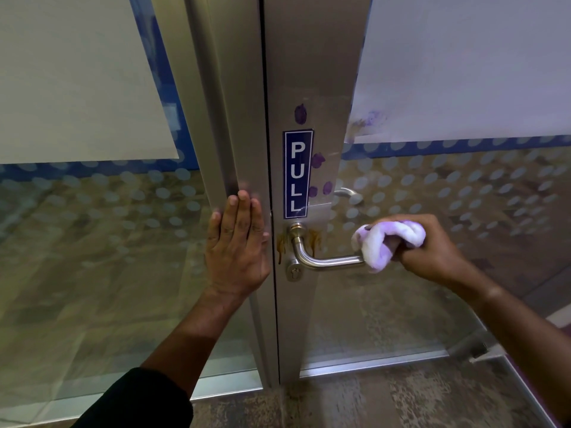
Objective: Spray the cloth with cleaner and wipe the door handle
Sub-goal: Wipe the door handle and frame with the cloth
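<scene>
Cloth, bunched and purple-stained, sits clenched in the right hand, pressed over the free end of the door handle. Left hand lies flat on the fixed frame. Best wipe inward toward the neck (brown drips there), turning to clean fabric.

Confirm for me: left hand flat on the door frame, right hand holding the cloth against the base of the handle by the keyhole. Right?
Not quite. The head view shows the right hand holding the cloth at the free outer end of the handle, away from the keyhole. The left hand does lie flat on the door frame.
</scene>
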{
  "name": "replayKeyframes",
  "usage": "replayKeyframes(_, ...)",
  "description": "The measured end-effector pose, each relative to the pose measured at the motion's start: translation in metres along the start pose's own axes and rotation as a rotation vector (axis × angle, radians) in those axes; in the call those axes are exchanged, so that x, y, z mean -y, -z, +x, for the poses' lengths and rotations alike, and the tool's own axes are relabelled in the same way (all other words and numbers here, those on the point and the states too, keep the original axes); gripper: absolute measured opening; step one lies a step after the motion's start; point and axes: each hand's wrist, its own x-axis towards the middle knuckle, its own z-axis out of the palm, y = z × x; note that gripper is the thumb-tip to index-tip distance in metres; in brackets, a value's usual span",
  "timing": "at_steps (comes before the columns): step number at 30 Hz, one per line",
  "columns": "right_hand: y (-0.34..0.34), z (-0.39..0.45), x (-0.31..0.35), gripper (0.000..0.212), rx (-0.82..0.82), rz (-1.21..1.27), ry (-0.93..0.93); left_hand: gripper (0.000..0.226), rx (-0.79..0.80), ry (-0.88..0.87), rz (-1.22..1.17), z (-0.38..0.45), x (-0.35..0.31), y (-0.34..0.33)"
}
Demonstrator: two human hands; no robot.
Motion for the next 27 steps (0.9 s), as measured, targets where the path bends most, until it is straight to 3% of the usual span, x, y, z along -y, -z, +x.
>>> replayKeyframes(4,-0.02,-0.01,-0.003,0.034,-0.114,0.241,-0.015,0.064,0.0,-0.001,-0.003,0.001,-0.001,0.001)
replayKeyframes(7,-0.028,-0.015,-0.006,0.035,-0.255,0.365,-0.083,0.064,0.001,-0.008,-0.004,0.001,-0.001,0.001)
replayKeyframes(9,-0.027,-0.025,-0.011,0.015,-0.439,0.469,-0.202,0.064,0.001,-0.006,-0.003,0.001,-0.001,0.001)
replayKeyframes(12,-0.019,-0.048,-0.023,0.025,-0.881,0.636,-0.522,0.063,-0.003,-0.002,-0.002,0.0,-0.001,0.0)
replayKeyframes(14,-0.017,-0.055,-0.017,0.015,-0.984,0.649,-0.492,0.063,-0.003,0.001,-0.003,0.0,-0.001,-0.001)
replayKeyframes(17,-0.026,-0.044,0.016,0.016,-0.987,0.476,-0.244,0.063,0.002,0.004,-0.004,0.0,-0.001,-0.001)
replayKeyframes(19,-0.037,-0.035,0.036,0.012,-0.891,0.241,-0.111,0.063,0.008,0.007,-0.009,0.0,-0.001,0.0)
replayKeyframes(24,-0.083,-0.017,0.058,0.042,-0.612,-0.541,0.09,0.064,0.021,0.009,-0.016,0.001,-0.002,0.004)
replayKeyframes(27,-0.103,0.0,0.07,0.053,-0.451,-0.873,0.125,0.064,0.03,0.006,-0.012,0.002,-0.002,0.005)
